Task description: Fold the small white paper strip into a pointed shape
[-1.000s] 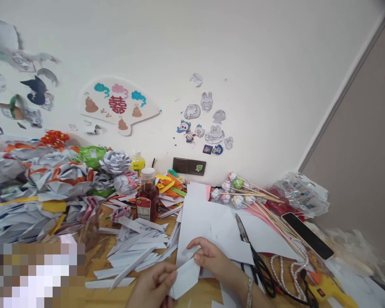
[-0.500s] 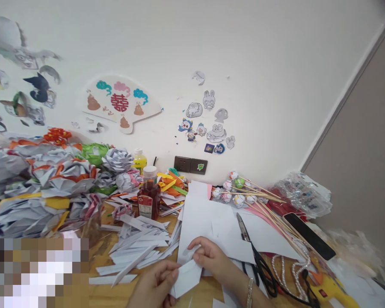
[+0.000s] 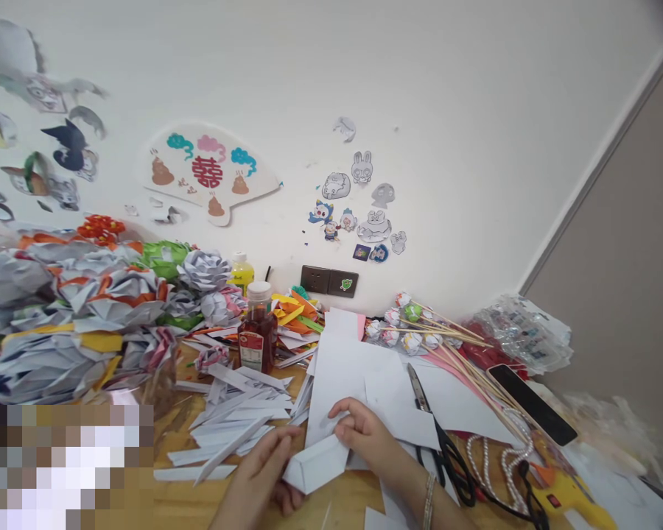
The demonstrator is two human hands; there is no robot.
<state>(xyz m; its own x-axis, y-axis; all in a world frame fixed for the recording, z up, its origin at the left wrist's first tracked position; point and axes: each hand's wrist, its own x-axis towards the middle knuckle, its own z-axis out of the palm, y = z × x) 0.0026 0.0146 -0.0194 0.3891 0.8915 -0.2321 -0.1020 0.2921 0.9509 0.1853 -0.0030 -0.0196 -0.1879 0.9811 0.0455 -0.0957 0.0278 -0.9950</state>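
Both hands low at the near edge of the wooden surface (image 3: 359, 500), closed together on one folded white paper piece (image 3: 319, 465). Left hand (image 3: 259, 471) pinching the piece's left end, thumb on top, fingers tucked beneath. Right hand (image 3: 365, 436) pressing down on the upper right edge, fingers curled over the fold, a thin bracelet (image 3: 428, 503) at the wrist. Paper piece held just above the wood, tilted, pointed end toward the left hand.

Directly behind the hands, large white sheets (image 3: 353, 375) lying flat. Just left of them, a loose heap of folded white strips (image 3: 237, 419). Right of the sheets, black-handled scissors (image 3: 439, 434) lying shut, blades pointing away. Farther right, a bundle of wooden skewers (image 3: 464, 353) tipped with small paper buds, a dark phone (image 3: 530, 403) face up, a string of white beads (image 3: 497, 460), and a yellow glue gun (image 3: 566, 497) at the lower right corner. Crumpled clear plastic packaging (image 3: 524, 331) near the wall corner.

Behind the strips, an upright brown bottle (image 3: 257, 331) with a white cap, and a yellow bottle (image 3: 241, 271) behind it. At the far left, a big pile of paper flowers (image 3: 88, 309) in white, orange and green. On the wall, a fan-shaped decoration (image 3: 210, 171), cartoon stickers (image 3: 359, 213) and a dark socket plate (image 3: 328, 281).
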